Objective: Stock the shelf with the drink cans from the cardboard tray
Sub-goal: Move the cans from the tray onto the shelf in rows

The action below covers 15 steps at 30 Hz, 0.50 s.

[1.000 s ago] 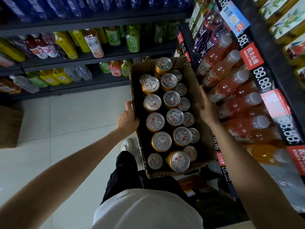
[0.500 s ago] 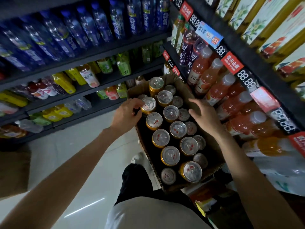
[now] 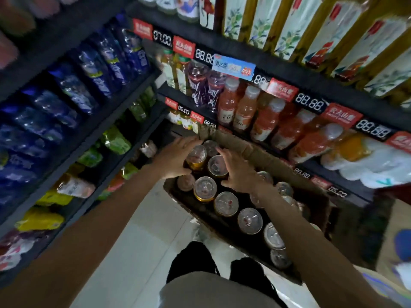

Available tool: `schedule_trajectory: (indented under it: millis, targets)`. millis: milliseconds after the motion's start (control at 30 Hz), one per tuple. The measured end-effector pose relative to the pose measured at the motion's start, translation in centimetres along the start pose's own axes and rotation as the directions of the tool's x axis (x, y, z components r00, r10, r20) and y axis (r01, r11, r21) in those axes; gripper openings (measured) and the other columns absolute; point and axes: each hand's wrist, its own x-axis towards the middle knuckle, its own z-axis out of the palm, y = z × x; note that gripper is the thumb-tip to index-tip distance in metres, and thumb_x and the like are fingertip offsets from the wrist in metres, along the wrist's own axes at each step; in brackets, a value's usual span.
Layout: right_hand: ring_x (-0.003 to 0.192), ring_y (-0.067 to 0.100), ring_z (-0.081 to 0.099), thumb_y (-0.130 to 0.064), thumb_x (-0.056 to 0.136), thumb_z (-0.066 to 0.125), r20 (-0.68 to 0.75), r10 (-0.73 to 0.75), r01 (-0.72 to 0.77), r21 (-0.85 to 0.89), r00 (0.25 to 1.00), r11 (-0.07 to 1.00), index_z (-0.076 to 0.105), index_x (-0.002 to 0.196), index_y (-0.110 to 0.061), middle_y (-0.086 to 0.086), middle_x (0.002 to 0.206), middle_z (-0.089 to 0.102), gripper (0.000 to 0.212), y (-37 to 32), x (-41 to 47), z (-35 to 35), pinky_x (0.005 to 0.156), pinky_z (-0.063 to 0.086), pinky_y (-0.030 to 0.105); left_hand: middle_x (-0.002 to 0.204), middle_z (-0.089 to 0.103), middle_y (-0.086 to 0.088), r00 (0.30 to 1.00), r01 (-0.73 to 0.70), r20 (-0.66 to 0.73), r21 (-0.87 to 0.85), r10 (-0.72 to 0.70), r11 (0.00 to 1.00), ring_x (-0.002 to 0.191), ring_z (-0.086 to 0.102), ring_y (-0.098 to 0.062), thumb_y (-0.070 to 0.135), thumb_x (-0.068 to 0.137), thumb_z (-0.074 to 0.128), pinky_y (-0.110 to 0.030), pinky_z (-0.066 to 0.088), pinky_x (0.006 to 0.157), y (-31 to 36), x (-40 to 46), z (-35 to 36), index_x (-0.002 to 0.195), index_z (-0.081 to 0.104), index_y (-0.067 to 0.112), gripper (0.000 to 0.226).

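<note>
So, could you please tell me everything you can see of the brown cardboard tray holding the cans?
The brown cardboard tray is a shallow, open-topped box with low, creased walls and a dark inside. It sits tilted against the dark right-hand shelving, its far end highest. Gold-sided drink cans with silver tops stand in rows inside, with some gaps. The left hand and right hand reach into its far end, each around a can; neither clearly touches the cardboard. What supports it underneath is hidden.

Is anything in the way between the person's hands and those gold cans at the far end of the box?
Nothing visible. The left hand already grips a raised gold drink can, and the right hand wraps its neighbour in the brown cardboard tray.
</note>
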Motion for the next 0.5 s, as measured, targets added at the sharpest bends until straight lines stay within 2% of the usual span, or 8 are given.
schedule_trajectory:
  millis: [67, 167, 267, 333, 400, 500]
  targets:
    - [0.139, 0.028, 0.026, -0.015, 0.074, 0.072, -0.026, 0.066, -0.068, -0.055, 0.997, 0.996, 0.016, 0.147, -0.019, 0.009, 0.149, 0.029, 0.093, -0.7, 0.3, 0.8, 0.100, 0.041, 0.050, 0.149, 0.028, -0.004, 0.999, -0.042, 0.017, 0.047, 0.042, 0.998, 0.137, 0.024, -0.025, 0.032, 0.068, 0.080, -0.035, 0.026, 0.109, -0.3, 0.6, 0.3, 0.145, 0.024, 0.022, 0.096]
    - [0.123, 0.031, 0.048, -0.015, 0.074, 0.073, -0.126, 0.131, -0.145, -0.107, 0.983, 0.984, 0.029, 0.141, -0.023, 0.009, 0.142, 0.038, 0.081, -1.3, 0.5, 1.6, 0.088, 0.050, 0.046, 0.139, 0.043, -0.004, 0.996, -0.080, -0.043, 0.028, 0.081, 0.996, 0.130, 0.035, -0.024, 0.037, 0.070, 0.078, -0.035, 0.030, 0.105, -0.8, 1.3, 1.0, 0.139, 0.031, 0.022, 0.084]
    - [0.118, 0.030, 0.053, -0.022, 0.072, 0.077, -0.191, 0.186, -0.178, 0.062, 0.964, 0.982, 0.037, 0.138, -0.022, 0.010, 0.137, 0.047, 0.078, -1.3, 0.4, 1.4, 0.093, 0.046, 0.039, 0.131, 0.051, -0.001, 0.983, -0.137, -0.129, -0.018, 0.133, 0.990, 0.123, 0.043, -0.023, 0.037, 0.070, 0.078, -0.035, 0.029, 0.100, -1.4, 1.6, 0.9, 0.133, 0.040, 0.025, 0.074]
    - [0.116, 0.025, 0.055, -0.023, 0.067, 0.082, -0.295, 0.241, -0.181, 0.217, 0.925, 0.959, 0.042, 0.135, -0.020, 0.006, 0.130, 0.056, 0.079, -1.7, 0.0, 0.0, 0.092, 0.046, 0.035, 0.130, 0.053, 0.001, 0.982, -0.143, -0.151, -0.209, 0.113, 0.967, 0.120, 0.046, -0.019, 0.033, 0.069, 0.080, -0.032, 0.034, 0.097, -1.4, 1.2, 0.1, 0.131, 0.043, 0.026, 0.073]
    - [0.110, 0.018, 0.056, -0.023, 0.064, 0.084, -0.402, 0.287, -0.141, 0.355, 0.869, 0.924, 0.045, 0.131, -0.018, 0.003, 0.123, 0.059, 0.077, -2.2, -0.7, -2.1, 0.090, 0.047, 0.032, 0.129, 0.053, 0.005, 0.987, -0.114, -0.158, -0.488, 0.041, 0.865, 0.117, 0.047, -0.010, 0.028, 0.067, 0.083, -0.026, 0.039, 0.092, -1.1, 0.8, -1.5, 0.130, 0.045, 0.027, 0.073]
    - [0.102, 0.012, 0.059, -0.028, 0.061, 0.086, -0.417, 0.428, -0.051, 0.666, 0.802, 0.744, 0.044, 0.122, -0.023, -0.004, 0.114, 0.060, 0.075, -3.4, -2.6, -5.8, 0.085, 0.051, 0.030, 0.124, 0.054, 0.005, 0.986, -0.104, -0.160, -0.816, -0.050, 0.568, 0.110, 0.054, -0.008, 0.031, 0.058, 0.084, -0.020, 0.047, 0.085, -0.1, 0.2, -5.2, 0.123, 0.047, 0.032, 0.075]
